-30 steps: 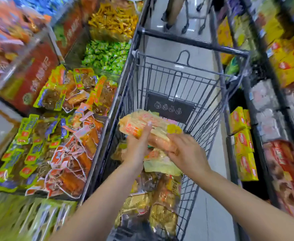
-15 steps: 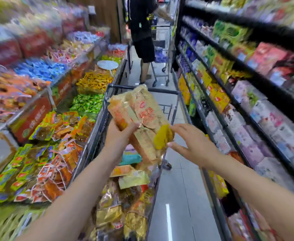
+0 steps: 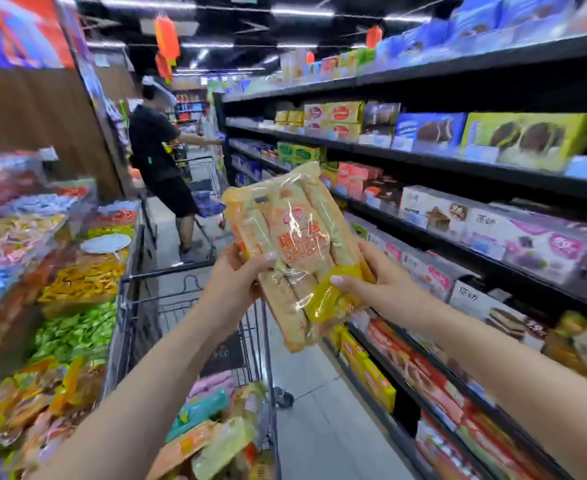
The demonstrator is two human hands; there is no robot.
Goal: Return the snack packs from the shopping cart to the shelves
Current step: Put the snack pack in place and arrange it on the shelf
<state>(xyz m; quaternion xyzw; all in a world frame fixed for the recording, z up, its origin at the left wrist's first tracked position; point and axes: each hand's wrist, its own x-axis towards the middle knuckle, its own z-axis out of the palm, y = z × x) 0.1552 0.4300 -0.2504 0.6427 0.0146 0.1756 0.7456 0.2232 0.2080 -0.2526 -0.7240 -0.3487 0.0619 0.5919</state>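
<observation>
Overhead, snack pack (image 3: 295,251) between both hands

A clear plastic snack pack (image 3: 292,244) of long beige wafer sticks with red print and a yellow corner is held tilted above the black wire shopping cart (image 3: 195,306), beside the dark shelves (image 3: 458,161); more packs (image 3: 212,434) lie in the cart.

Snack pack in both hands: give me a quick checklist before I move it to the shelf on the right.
1. Left hand grips the snack pack: ok.
2. Right hand holds its yellow lower part: ok.
3. Pack lifted above the shopping cart: ok.
4. Matching slot on the shelves: cannot tell.
5. Other shopper stands far down the aisle: ok.
6. Packs left in cart: not ok, several remain.
</observation>
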